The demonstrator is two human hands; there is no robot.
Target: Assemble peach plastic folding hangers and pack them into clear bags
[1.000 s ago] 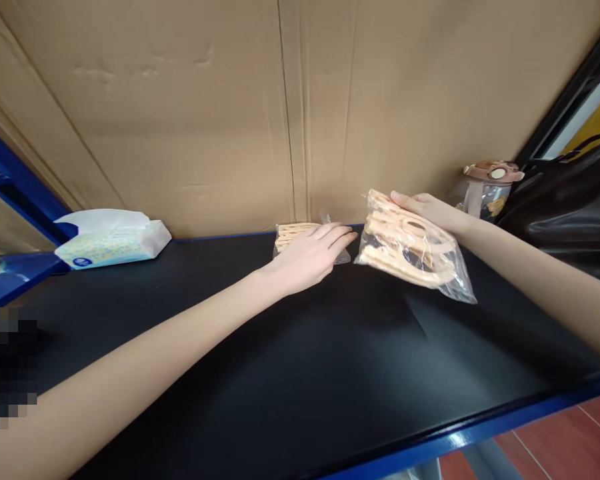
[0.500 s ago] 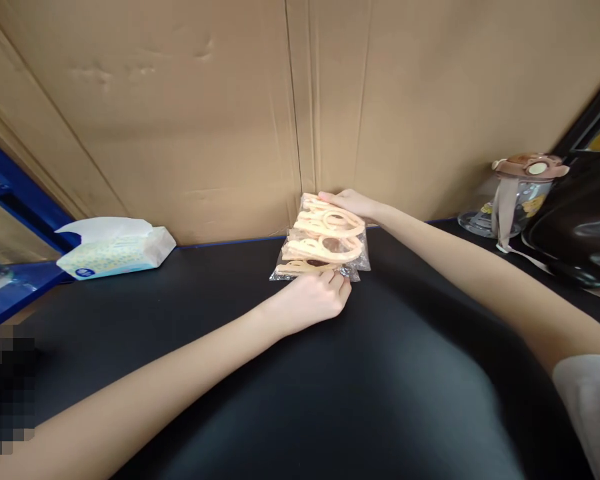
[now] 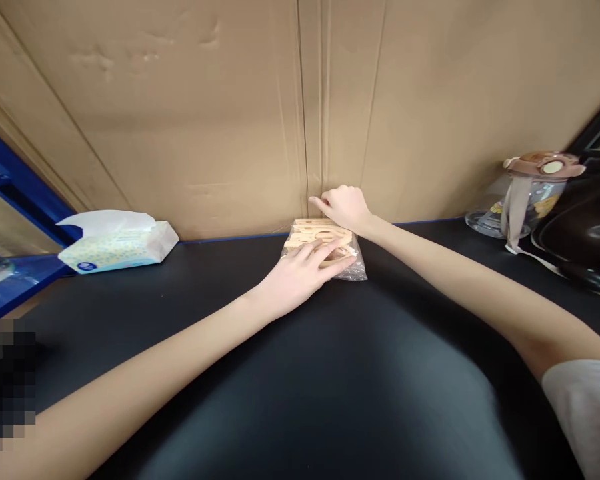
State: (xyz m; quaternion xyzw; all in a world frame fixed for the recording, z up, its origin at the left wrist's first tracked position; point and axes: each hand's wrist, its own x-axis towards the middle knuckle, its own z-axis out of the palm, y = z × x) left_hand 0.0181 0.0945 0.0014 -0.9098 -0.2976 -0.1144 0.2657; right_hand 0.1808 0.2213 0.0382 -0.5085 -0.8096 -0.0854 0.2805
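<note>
Clear plastic bags [image 3: 357,270] holding cream-coloured looped plastic pieces, which look like folding hangers [image 3: 320,228], lie in a stack on the black tabletop near its back edge. My left hand [image 3: 300,270] rests flat on top of the stack, fingers spread, covering part of it. Just above the stack's far right corner is my right hand [image 3: 347,208], its thumb held away from loosely curled fingers. Nothing shows in its grasp. Whether it still touches the bag I cannot tell.
A tissue pack [image 3: 120,243] stands at the back left, beside a blue metal frame [image 3: 30,200]. At the back right are a strapped clear bottle [image 3: 530,193] and a shiny black object [image 3: 585,227]. Brown cardboard [image 3: 205,120] rises behind the black tabletop [image 3: 290,400].
The tilted stack of bags now lies flat. My left hand has opened from a fist and spread over it. My right hand has let go of the far edge, its thumb now apart.
</note>
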